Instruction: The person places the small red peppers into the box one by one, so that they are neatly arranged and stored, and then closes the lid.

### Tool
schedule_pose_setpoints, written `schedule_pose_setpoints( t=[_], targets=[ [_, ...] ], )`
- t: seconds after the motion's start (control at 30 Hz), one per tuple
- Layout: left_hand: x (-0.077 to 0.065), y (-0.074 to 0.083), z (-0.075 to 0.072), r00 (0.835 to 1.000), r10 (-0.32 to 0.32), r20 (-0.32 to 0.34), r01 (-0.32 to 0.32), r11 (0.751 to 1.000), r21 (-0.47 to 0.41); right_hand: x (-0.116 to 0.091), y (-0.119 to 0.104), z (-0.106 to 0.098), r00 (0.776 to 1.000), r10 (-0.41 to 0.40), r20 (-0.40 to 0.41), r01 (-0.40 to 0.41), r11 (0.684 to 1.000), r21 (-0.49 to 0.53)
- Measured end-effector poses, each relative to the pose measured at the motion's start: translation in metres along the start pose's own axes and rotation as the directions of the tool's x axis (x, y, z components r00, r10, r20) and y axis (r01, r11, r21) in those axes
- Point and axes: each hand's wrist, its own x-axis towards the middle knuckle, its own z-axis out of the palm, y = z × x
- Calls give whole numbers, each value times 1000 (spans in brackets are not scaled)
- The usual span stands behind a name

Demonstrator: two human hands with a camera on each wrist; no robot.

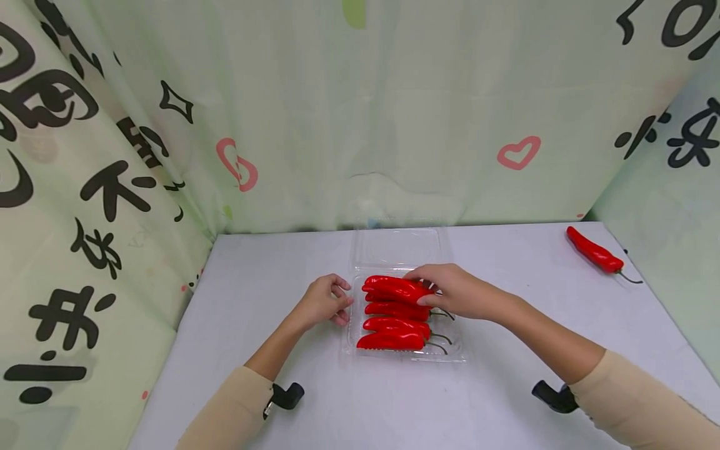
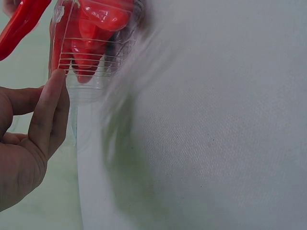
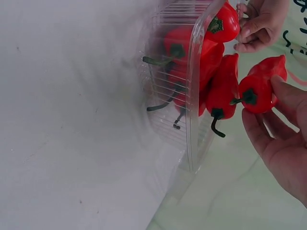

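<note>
A clear plastic box (image 1: 458, 350) lies on the table, its lid (image 1: 400, 248) folded back toward the curtain. Several glossy red peppers (image 1: 394, 340) with dark green stems lie across it, stems to the right. My right hand (image 1: 458, 289) pinches one red pepper (image 3: 254, 91) between thumb and fingers near its stem end, above the others at the box's back. At the box's left side is my left hand (image 1: 323, 301), fingers loosely extended. A fingertip (image 2: 57, 76) of it is right at the ribbed wall in the left wrist view.
Another red pepper (image 1: 599, 252) lies alone at the table's far right corner. A pale printed curtain (image 1: 394, 125) rises behind the white table (image 1: 506, 387) and at both sides. Black wrist mounts (image 1: 288, 395) stick out from both sleeves.
</note>
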Motion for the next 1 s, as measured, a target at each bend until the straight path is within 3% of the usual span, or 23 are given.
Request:
schedule_pose_setpoints(
  t=[0.3, 0.53, 1.0],
  targets=[
    [0, 0, -1, 1000, -1, -2, 1, 1000, 3, 4, -5, 4, 999, -21, 30, 23, 997, -78],
    [0, -1, -1, 1000, 1, 4, -1, 1000, -31, 5, -4, 10, 999, -3, 47, 7, 996, -86],
    [-1, 0, 0, 1000, -14, 3, 14, 1000, -19, 8, -11, 15, 995, 29, 98, -18, 993, -113]
  ],
)
